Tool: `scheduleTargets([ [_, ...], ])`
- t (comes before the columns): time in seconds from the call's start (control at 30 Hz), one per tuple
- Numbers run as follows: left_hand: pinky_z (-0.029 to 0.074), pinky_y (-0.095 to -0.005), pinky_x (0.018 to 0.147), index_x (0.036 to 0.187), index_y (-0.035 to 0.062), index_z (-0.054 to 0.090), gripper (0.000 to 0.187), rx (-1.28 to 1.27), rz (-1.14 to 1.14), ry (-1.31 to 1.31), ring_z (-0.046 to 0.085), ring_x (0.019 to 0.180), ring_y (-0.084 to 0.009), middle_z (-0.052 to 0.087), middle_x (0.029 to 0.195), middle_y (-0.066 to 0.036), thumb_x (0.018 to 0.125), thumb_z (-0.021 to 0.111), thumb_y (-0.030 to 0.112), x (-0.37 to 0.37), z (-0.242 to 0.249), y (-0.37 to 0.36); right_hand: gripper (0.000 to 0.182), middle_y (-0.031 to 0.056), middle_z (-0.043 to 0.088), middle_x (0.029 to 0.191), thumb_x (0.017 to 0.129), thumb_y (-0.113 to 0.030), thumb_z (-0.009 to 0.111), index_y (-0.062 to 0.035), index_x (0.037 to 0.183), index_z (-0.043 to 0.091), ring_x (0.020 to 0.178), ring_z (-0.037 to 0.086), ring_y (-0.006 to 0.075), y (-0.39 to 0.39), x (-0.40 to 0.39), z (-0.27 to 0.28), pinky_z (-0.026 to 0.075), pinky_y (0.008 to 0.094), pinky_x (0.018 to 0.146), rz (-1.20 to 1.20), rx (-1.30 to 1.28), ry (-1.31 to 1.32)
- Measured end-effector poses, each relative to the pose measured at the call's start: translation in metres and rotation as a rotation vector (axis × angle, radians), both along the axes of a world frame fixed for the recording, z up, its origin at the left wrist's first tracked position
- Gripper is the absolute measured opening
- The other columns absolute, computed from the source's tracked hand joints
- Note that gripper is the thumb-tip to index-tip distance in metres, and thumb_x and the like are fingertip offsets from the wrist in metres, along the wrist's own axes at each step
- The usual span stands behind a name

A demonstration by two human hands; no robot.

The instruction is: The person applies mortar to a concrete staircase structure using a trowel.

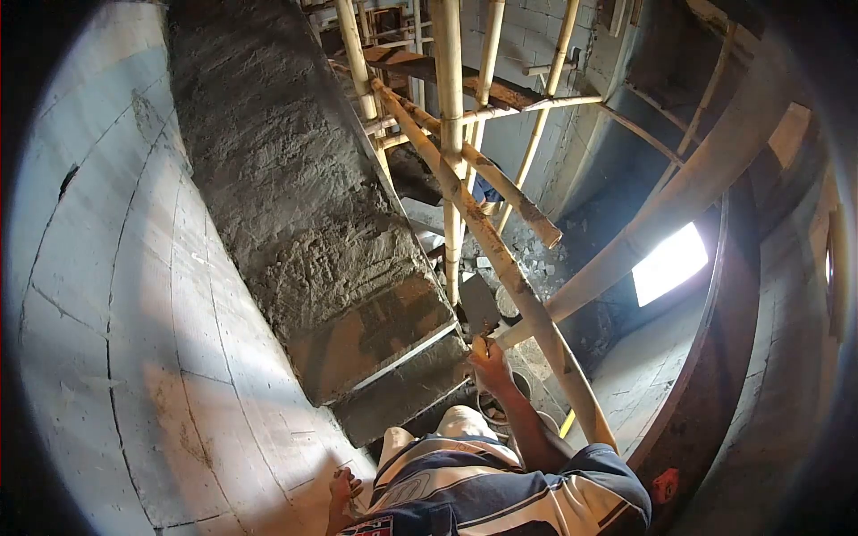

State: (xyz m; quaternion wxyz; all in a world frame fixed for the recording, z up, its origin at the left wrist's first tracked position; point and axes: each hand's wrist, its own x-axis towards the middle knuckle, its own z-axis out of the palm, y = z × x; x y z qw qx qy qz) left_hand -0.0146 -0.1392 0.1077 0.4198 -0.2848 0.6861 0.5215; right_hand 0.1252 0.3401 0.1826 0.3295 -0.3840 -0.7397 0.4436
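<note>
My right hand (pixel 489 362) is closed around the handle of a trowel (pixel 480 302), whose flat grey blade points away from me, beside a bamboo pole. Left of it lies the edge of a sloping surface (pixel 304 179) coated with rough, dark grey mortar. Nearer to me this surface has a smoother, browner patch (pixel 375 326) and a pale straight edge strip (pixel 407 355). At the lower left, my left hand (pixel 345 485) is beside the block wall with its fingers curled; nothing shows in it.
Bamboo poles (pixel 451 107) rise and cross ahead and to the right. A bucket (pixel 492 406) stands below my right forearm. A grey block wall (pixel 116 295) runs along the left. Rubble lies on the floor below, where another person (pixel 485 190) is partly visible.
</note>
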Motion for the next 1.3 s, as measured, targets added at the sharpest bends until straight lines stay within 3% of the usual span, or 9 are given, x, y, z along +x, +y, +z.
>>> scheduleTargets([
  [0.1, 0.053, -0.0386, 0.052, 0.096, 0.0184, 0.051, 0.015, 0.033, 0.022, -0.028, 0.058, 0.063, -0.0211, 0.052, 0.077, -0.001, 0.087, 0.058, 0.028, -0.001, -0.001, 0.000, 0.048, 0.0168, 0.058, 0.085, 0.078, -0.023, 0.064, 0.0020, 0.115, 0.048, 0.074, 0.060, 0.0310, -0.025, 0.003, 0.124, 0.048, 0.0390, 0.064, -0.029, -0.390, -0.137],
  [0.3, 0.053, -0.0394, 0.053, 0.097, 0.0196, 0.051, 0.016, 0.034, 0.030, 0.002, 0.058, 0.065, -0.0212, 0.052, 0.080, -0.001, 0.086, 0.059, 0.028, 0.004, -0.003, 0.002, 0.038, 0.0097, 0.056, 0.090, 0.078, -0.020, 0.065, 0.0000, 0.108, 0.051, 0.079, 0.055, 0.0154, -0.014, 0.011, 0.059, 0.046, 0.0313, 0.067, -0.043, -0.406, -0.071],
  [0.53, 0.053, -0.0370, 0.051, 0.095, 0.0200, 0.051, 0.015, 0.036, 0.029, -0.007, 0.059, 0.066, -0.0210, 0.050, 0.080, -0.001, 0.085, 0.060, 0.026, 0.004, 0.000, 0.003, 0.050, 0.0092, 0.055, 0.086, 0.075, -0.026, 0.067, -0.0010, 0.115, 0.050, 0.072, 0.056, 0.0188, -0.015, 0.011, 0.043, 0.047, 0.0347, 0.062, -0.012, -0.540, 0.100],
  [0.7, 0.052, -0.0360, 0.047, 0.096, 0.0192, 0.051, 0.015, 0.013, 0.035, 0.001, 0.059, 0.062, -0.0210, 0.051, 0.078, -0.001, 0.085, 0.060, 0.026, 0.007, -0.001, 0.001, 0.042, 0.0126, 0.057, 0.085, 0.076, -0.017, 0.065, -0.0001, 0.111, 0.051, 0.069, 0.058, 0.0227, -0.009, 0.008, 0.006, 0.047, 0.0370, 0.059, -0.023, -0.242, -0.014],
  [0.93, 0.052, -0.0369, 0.046, 0.090, 0.0174, 0.053, 0.012, -0.030, -0.003, -0.042, 0.057, 0.056, -0.0208, 0.050, 0.072, 0.000, 0.085, 0.060, 0.026, -0.001, -0.008, -0.004, 0.037, 0.0145, 0.059, 0.084, 0.079, -0.020, 0.063, 0.0004, 0.108, 0.051, 0.070, 0.060, 0.0256, -0.015, 0.002, 0.064, 0.048, 0.0380, 0.061, -0.016, -0.309, -0.077],
  [1.0, 0.052, -0.0375, 0.048, 0.087, 0.0180, 0.054, 0.012, -0.054, -0.008, 0.013, 0.057, 0.057, -0.0211, 0.049, 0.071, 0.000, 0.085, 0.061, 0.027, 0.000, 0.003, 0.000, 0.038, 0.0154, 0.057, 0.080, 0.079, -0.021, 0.064, 0.0003, 0.107, 0.051, 0.067, 0.059, 0.0254, -0.015, 0.000, 0.105, 0.048, 0.0382, 0.058, 0.070, -0.380, 0.107],
  [1.1, 0.053, -0.0375, 0.050, 0.089, 0.0178, 0.054, 0.015, 0.013, -0.018, 0.003, 0.058, 0.061, -0.0218, 0.050, 0.074, -0.001, 0.084, 0.062, 0.029, -0.005, 0.011, 0.001, 0.037, 0.0136, 0.055, 0.076, 0.078, -0.020, 0.063, -0.0002, 0.107, 0.050, 0.063, 0.058, 0.0232, 0.002, -0.001, 0.055, 0.047, 0.0385, 0.055, 0.017, -0.195, 0.073],
  [1.23, 0.053, -0.0372, 0.054, 0.092, 0.0172, 0.053, 0.017, -0.057, -0.028, 0.010, 0.059, 0.069, -0.0216, 0.051, 0.080, -0.001, 0.084, 0.061, 0.030, -0.013, 0.016, 0.010, 0.038, 0.0123, 0.055, 0.075, 0.078, -0.020, 0.062, -0.0002, 0.108, 0.050, 0.062, 0.057, 0.0211, 0.007, 0.000, 0.104, 0.047, 0.0372, 0.054, 0.012, -0.183, 0.018],
  [1.3, 0.054, -0.0371, 0.056, 0.094, 0.0163, 0.054, 0.019, -0.072, -0.031, 0.007, 0.059, 0.071, -0.0218, 0.052, 0.082, -0.002, 0.084, 0.061, 0.031, -0.015, 0.015, 0.009, 0.040, 0.0112, 0.056, 0.076, 0.078, -0.020, 0.060, 0.0003, 0.111, 0.050, 0.062, 0.056, 0.0208, 0.015, -0.003, 0.093, 0.046, 0.0352, 0.053, 0.032, -0.381, 0.237],
])
